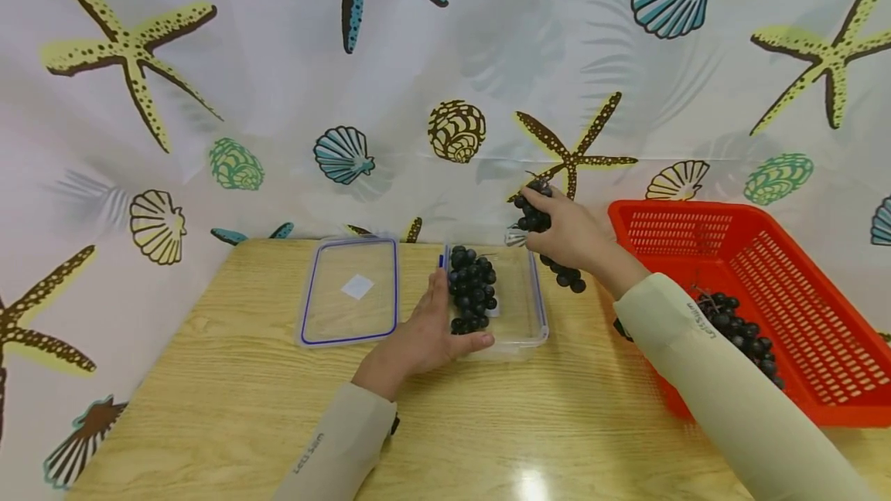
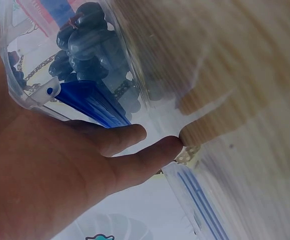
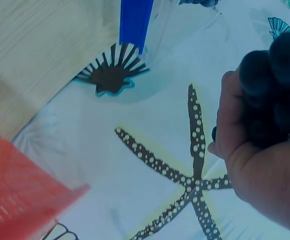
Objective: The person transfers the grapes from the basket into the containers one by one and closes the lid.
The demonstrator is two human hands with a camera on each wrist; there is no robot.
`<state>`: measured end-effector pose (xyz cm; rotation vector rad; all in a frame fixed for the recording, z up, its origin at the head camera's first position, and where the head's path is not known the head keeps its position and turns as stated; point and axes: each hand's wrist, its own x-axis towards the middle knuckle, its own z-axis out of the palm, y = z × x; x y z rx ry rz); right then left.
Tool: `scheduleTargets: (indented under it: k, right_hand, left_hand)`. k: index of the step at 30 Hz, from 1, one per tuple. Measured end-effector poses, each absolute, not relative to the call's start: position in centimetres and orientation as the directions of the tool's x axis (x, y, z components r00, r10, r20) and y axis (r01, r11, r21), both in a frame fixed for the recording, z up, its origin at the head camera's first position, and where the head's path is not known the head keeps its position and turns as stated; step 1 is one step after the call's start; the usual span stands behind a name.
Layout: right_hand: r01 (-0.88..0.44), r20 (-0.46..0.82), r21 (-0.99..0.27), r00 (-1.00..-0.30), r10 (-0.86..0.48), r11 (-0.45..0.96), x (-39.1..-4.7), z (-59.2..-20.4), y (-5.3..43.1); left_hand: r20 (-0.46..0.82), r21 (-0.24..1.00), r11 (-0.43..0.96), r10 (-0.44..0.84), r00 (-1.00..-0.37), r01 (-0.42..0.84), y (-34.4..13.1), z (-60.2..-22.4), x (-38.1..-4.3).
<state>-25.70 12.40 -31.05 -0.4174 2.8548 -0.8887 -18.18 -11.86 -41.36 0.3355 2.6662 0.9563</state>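
A clear plastic box (image 1: 518,308) stands on the table with a bunch of dark grapes (image 1: 472,288) along its left side. My left hand (image 1: 421,335) rests against the box's left wall, fingers extended and thumb stretched along the near side. In the left wrist view, the straight fingers of that hand (image 2: 59,170) lie beside the box's blue clip (image 2: 92,102). Above the box's far right corner, my right hand (image 1: 567,234) grips another bunch of dark grapes (image 1: 532,211), part of which hangs below the palm. The right wrist view shows these grapes (image 3: 275,85) large against the fingers.
A clear lid (image 1: 341,304) with a blue seal lies left of the box. At the right, a red plastic basket (image 1: 835,323) holds more dark grapes (image 1: 748,339), partly hidden by my right sleeve. A patterned curtain (image 1: 404,83) hangs behind the wooden table (image 1: 230,393).
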Motion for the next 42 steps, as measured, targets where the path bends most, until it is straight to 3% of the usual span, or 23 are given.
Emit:
scheduleTargets:
  k: [25,42]
  right_hand:
    - [-0.155,-0.089,-0.568,-0.965,-0.248,0.808,-26.7,-35.2,8.8]
    - [-0.240,-0.064,-0.439,-0.953,-0.296,0.866,-26.0,-34.7,8.2]
  left_hand:
    - [-0.198,0.637,0.762,0.310,-0.930,0.118,-11.9,-41.0,-18.1]
    - [-0.194,0.648,0.752,0.322,-0.927,0.126,-11.8,-40.9,-18.0]
